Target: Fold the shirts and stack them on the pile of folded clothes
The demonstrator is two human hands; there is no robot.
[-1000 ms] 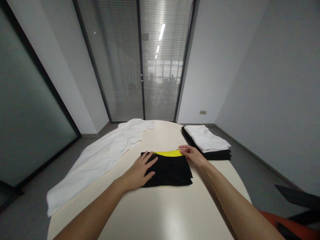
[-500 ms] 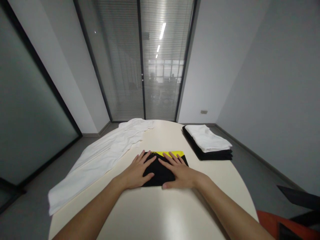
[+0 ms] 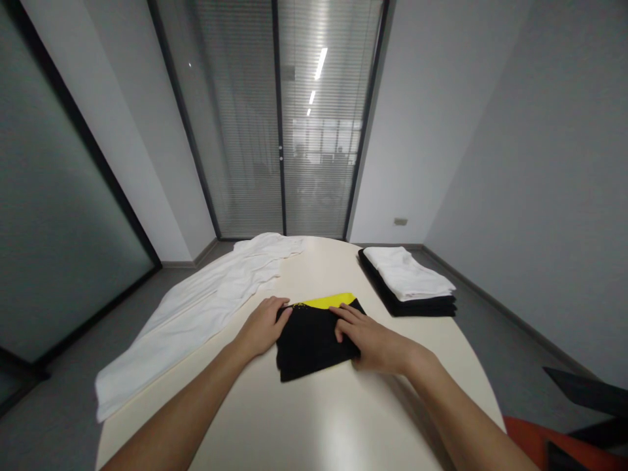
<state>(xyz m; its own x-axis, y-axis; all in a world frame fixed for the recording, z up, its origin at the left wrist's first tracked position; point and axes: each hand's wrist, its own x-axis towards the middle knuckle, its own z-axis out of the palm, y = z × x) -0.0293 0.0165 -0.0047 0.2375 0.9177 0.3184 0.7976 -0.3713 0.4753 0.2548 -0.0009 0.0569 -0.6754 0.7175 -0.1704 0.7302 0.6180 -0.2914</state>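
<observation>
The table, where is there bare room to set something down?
Bare tabletop shows between the forearms, nearer than the folded black cloth, and beyond it, between the spread white fabric and folded stack. Crowded: that cloth, with the left hand and right hand at its ends.

Table, white cloth along its left, folded stack at its far right, glass panels beyond it, wall plate past its far edge, red chair off its near right
</observation>
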